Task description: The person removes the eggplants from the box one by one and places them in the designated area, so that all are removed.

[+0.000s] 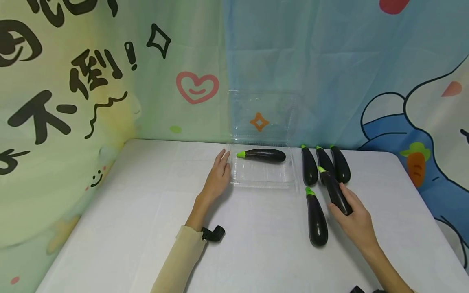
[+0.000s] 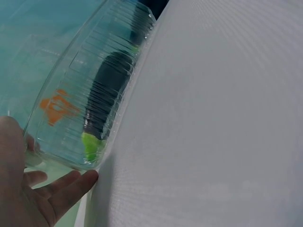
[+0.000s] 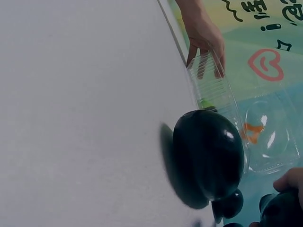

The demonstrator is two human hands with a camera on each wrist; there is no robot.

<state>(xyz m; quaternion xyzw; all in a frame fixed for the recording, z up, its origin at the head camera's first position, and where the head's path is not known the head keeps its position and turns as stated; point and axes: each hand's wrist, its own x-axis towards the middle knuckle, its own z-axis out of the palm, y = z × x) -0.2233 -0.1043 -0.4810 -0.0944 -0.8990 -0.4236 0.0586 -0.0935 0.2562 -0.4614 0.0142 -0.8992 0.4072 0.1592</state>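
Observation:
A clear plastic clamshell box point(image 1: 264, 174) lies on the table with its lid point(image 1: 278, 110) raised at the back. Inside it, toward the rear, one dark eggplant point(image 1: 265, 155) lies crosswise, its green stem to the left. My left hand point(image 1: 216, 179) rests against the box's left end with fingers extended, also visible in the left wrist view. My right hand point(image 1: 354, 217) grips another eggplant point(image 1: 336, 192) by its thick end, stem pointing away. In the right wrist view, only part of that hand point(image 3: 291, 182) shows at the edge.
Right of the box, several eggplants point(image 1: 309, 166) lie side by side, one partly hidden behind the held eggplant. Nearer the front lies a single eggplant point(image 1: 317, 221). A printed curtain point(image 1: 329, 73) hangs behind the white table point(image 1: 264, 244).

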